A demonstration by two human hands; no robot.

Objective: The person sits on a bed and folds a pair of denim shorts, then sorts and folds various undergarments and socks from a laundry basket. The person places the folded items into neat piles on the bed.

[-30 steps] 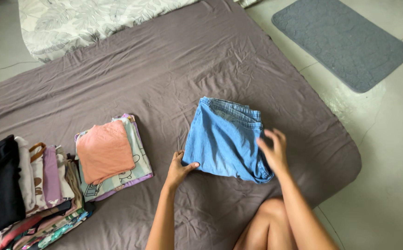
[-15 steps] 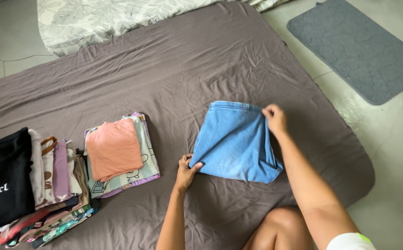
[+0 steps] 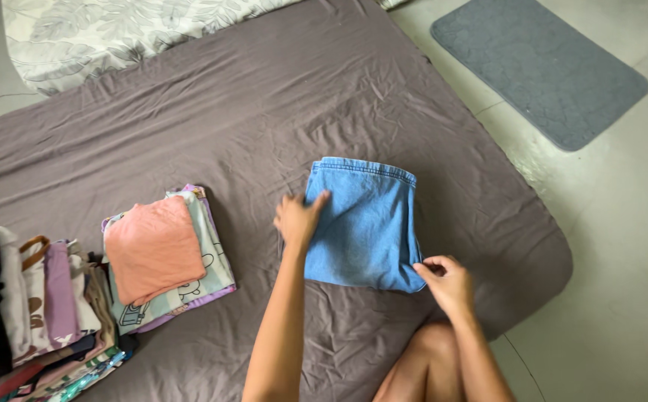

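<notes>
Hands (image 3: 299, 218) pressing folded blue denim garment (image 3: 365, 223)

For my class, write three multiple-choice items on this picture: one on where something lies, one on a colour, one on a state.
1. Where is the grey mat?
A. on the tiled floor
B. on the bed sheet
C. under the clothes

2. What colour is the top piece of the nearer pile?
A. green
B. salmon
C. white

3. The blue denim garment is:
A. hanging
B. spread flat
C. folded

Key: 1 A, it lies off the brown sheet; 2 B, plainly salmon; 3 C, a compact rectangle under the left hand and right hand.
</notes>
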